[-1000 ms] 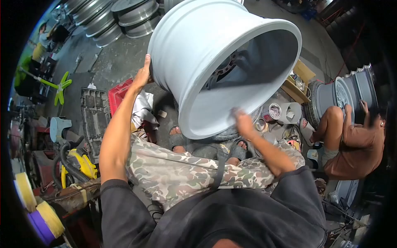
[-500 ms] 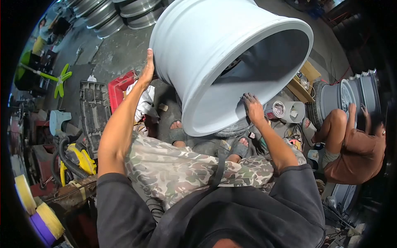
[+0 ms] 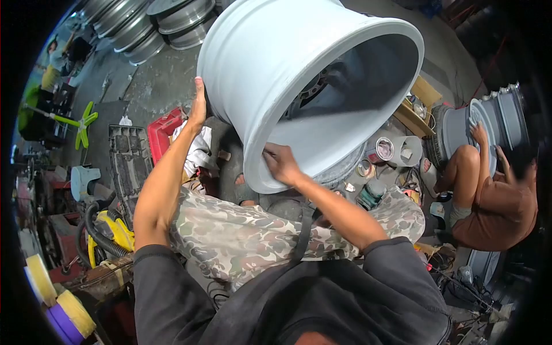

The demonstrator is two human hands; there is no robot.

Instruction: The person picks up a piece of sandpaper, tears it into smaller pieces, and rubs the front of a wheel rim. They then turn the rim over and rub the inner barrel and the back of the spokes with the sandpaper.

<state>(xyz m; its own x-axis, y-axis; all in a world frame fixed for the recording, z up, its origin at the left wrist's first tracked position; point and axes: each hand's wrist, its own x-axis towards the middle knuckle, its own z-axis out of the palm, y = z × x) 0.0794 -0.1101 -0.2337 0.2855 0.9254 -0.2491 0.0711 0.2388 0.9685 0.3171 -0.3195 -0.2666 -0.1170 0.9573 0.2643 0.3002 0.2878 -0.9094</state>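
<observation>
A large grey-white wheel rim [image 3: 253, 63] lies tilted before me, its open barrel facing me. My left hand [image 3: 198, 106] rests against the barrel's outer left side, fingers stretched out and holding nothing. Inside the barrel's lower left edge is my right hand [image 3: 282, 164], fingers bent and pressed together at the inner wall. Its fingertips look dark; whether they hold something thin is hidden. Dark spokes and bolt holes [image 3: 313, 86] show deep inside the rim. Beneath it, part of a tyre [image 3: 345, 172] is visible.
On the right sit two tubs [image 3: 384, 149], a roll of tape [image 3: 365, 168], a green power tool [image 3: 372, 192] and a cardboard box [image 3: 422, 115]. A co-worker [image 3: 494, 207] crouches by another wheel [image 3: 480, 123]. A red crate [image 3: 164, 135] stands left; more rims [image 3: 135, 34] are stacked behind.
My right hand has moved left along the inner wall, from the lower right to the lower left edge, and its fingers are more bent. The left hand stays against the rim.
</observation>
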